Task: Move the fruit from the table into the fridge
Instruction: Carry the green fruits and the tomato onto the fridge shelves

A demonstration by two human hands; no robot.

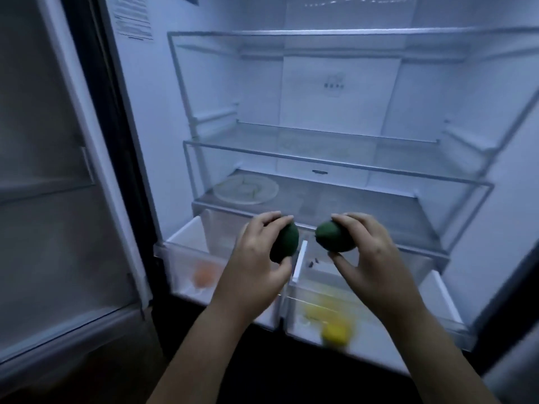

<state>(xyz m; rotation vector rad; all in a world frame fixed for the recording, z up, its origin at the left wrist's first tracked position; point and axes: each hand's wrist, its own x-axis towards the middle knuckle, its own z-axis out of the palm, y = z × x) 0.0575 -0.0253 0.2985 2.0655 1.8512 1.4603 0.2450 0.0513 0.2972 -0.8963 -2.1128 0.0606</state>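
Note:
I face the open fridge. My left hand grips a dark green avocado, and my right hand grips a second green avocado. Both fruits hang side by side above the two pulled-out crisper drawers. The left drawer holds an orange fruit. Yellow lemons, blurred, lie in the right drawer. A white divider separates the drawers just below the avocados.
A round pale plate sits on the lowest glass shelf, at its left. Two bare glass shelves are above. The left fridge door stands open with bare door bins. Dark floor lies below the drawers.

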